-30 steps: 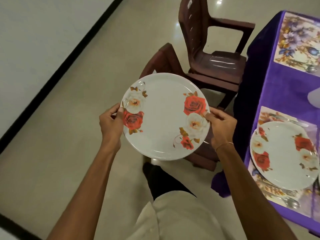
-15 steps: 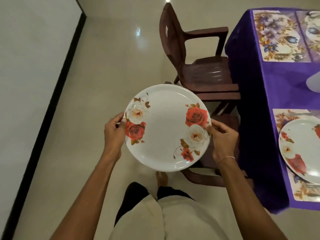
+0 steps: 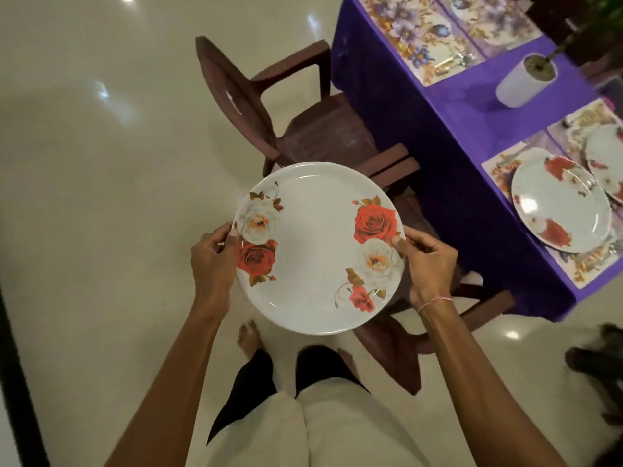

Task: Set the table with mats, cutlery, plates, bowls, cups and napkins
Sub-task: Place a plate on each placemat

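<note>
The plate [image 3: 317, 251], white with red and white roses, is held level in mid-air above the floor at the centre of the view, clear of the table. The left hand [image 3: 212, 261] pinches its rim at 9 o'clock, thumb on top and fingers curled beneath. The right hand [image 3: 428, 264] pinches the rim at 3 o'clock in the same way, its thumb lying beside a white rose. A thin bracelet [image 3: 433, 301] circles that wrist.

From the plate, a brown chair [image 3: 313, 129] stands at 12 o'clock, drawn up to the table [image 3: 438, 129], whose purple cloth runs from 1 to 3 o'clock. At 3 o'clock a second plate [image 3: 561, 203] of the same pattern lies on a floral mat [image 3: 586, 264]. A third plate [image 3: 606, 153] lies just past it; whether their rims touch or overlap I cannot tell. At 1 o'clock lies a far mat [image 3: 421, 35] with something metallic on it, too blurred to name. A white pot [image 3: 526, 80] stands at 2 o'clock, between the far mat and the plates. The person's feet show at 6 o'clock.
</note>
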A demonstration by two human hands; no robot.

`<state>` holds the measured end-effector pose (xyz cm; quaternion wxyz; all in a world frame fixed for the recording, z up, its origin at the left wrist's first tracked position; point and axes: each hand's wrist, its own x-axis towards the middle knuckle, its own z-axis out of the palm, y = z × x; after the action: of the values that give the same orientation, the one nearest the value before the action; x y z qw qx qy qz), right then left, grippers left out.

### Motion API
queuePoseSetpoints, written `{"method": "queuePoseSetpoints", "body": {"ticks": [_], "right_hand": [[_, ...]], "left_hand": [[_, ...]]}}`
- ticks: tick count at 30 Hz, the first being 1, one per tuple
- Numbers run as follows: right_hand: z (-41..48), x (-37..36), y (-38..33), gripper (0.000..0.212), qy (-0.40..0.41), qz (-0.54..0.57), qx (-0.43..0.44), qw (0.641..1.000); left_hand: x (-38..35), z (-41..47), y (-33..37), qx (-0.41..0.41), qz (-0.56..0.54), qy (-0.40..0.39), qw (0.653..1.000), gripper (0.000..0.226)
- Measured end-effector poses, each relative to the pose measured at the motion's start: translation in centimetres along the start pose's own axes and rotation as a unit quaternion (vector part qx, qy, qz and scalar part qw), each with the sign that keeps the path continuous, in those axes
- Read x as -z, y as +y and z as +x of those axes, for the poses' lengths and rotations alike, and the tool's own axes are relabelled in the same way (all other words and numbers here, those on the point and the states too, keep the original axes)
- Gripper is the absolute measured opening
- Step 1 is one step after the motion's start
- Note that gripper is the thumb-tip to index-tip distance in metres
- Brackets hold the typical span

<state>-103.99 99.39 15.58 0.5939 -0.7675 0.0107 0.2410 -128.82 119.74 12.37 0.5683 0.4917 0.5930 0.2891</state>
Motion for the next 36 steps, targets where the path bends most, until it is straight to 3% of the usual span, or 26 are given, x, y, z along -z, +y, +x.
{"method": "queuePoseSetpoints", "body": {"ticks": [10,20,24,30,36], "right_hand": [[-1.3,-9.0,-1.8,0.023,0.147,0.053,-0.042,0.987],[7.9,-19.8,-4.7,0.021,0.266,0.142,-0.057,0.952],[12.3,-24.1,-6.8,0.023,0.311,0.173,-0.075,0.932],[16.8,-29.9,-9.2,0.027,0.387,0.195,-0.087,0.897],[18.7,-36.6,-10.0,0.024,0.499,0.223,-0.097,0.832]], "left_hand": [[-0.6,15.0,9.5,-0.096,0.127,-0.136,0.978,0.022],[-11.3,32.6,20.1,-0.235,0.263,-0.277,0.894,0.026],[-15.6,39.1,24.1,-0.249,0.321,-0.324,0.855,0.029],[-21.3,46.0,27.9,-0.242,0.347,-0.379,0.823,0.029],[-27.1,52.7,28.3,-0.226,0.341,-0.465,0.785,0.032]]}}
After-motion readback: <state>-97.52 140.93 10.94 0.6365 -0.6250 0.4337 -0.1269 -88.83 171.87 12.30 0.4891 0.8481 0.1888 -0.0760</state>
